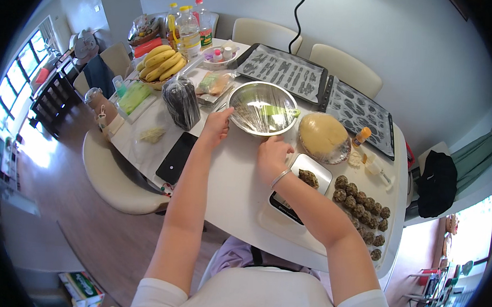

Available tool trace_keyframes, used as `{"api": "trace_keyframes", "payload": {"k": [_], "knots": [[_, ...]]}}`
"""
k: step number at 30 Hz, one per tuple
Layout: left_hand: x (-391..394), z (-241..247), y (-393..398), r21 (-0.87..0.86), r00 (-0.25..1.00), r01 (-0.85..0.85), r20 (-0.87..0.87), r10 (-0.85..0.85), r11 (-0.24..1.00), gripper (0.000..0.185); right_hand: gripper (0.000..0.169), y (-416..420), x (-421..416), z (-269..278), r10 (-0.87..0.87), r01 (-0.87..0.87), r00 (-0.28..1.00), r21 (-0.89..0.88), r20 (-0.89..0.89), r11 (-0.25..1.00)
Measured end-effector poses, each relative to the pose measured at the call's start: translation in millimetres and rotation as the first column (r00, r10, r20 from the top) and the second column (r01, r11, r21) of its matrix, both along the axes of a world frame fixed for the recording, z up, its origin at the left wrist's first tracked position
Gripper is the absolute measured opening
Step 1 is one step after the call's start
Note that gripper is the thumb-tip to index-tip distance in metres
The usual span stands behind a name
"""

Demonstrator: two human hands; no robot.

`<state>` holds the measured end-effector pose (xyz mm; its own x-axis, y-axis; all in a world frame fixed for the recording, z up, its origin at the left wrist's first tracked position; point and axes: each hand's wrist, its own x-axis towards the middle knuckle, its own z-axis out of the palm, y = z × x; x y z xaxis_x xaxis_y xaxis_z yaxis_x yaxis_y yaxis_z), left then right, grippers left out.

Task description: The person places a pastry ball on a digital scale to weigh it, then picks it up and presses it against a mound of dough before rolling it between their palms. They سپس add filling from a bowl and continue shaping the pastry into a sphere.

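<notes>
A metal mixing bowl (242,124) stands in front of me, with clear plastic wrap (252,108) stretched over its mouth. Under the wrap shows a utensil with a green handle (273,110). My left hand (217,126) grips the bowl's left rim, fingers curled. At the near rim is my right hand (274,155), its fingertips against or just below the edge; whether they pinch the wrap cannot be told. Below my right forearm sits a kitchen scale (322,171) bearing a dark clump of filling (308,178). Yellow dough (324,134) under plastic wrap lies right of the bowl.
Several dark filling balls (359,210) sit on a board at right. Two lined baking trays (285,72) occupy the far side. A phone (177,158), a plastic-wrapped dark block (181,102), bananas (163,63) and oil bottles (189,33) are at left.
</notes>
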<state>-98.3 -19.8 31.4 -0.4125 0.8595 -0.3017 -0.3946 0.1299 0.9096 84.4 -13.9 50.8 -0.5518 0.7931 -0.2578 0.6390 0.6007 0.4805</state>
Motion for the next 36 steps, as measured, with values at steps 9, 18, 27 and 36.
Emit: {"api": "trace_keyframes", "payload": {"k": [9, 18, 27, 36], "knots": [[-3, -21, -7, 0.095, 0.997, 0.020, -0.082, -0.013, 0.995, 0.031, 0.036, 20, -1, -31, -0.022, 0.024, 0.986, 0.013, -0.166, 1.000], [-14, -20, -8, 0.066, 0.780, 0.164, -0.619, -0.089, 0.984, 0.032, 0.033, 26, -4, -19, -0.017, 0.017, 0.991, 0.002, -0.132, 1.000], [-12, -41, -22, 0.129, 0.885, 0.015, -0.464, 0.046, 0.992, 0.034, 0.021, 30, 53, 51, 0.086, -0.230, 0.891, -0.279, -0.446, 0.932], [81, -16, -45, 0.392, 0.415, -0.098, 0.852, -0.320, 0.915, 0.035, 0.051, 5, 188, 31, -0.057, -0.358, 0.360, -0.195, -0.931, 0.913]]}}
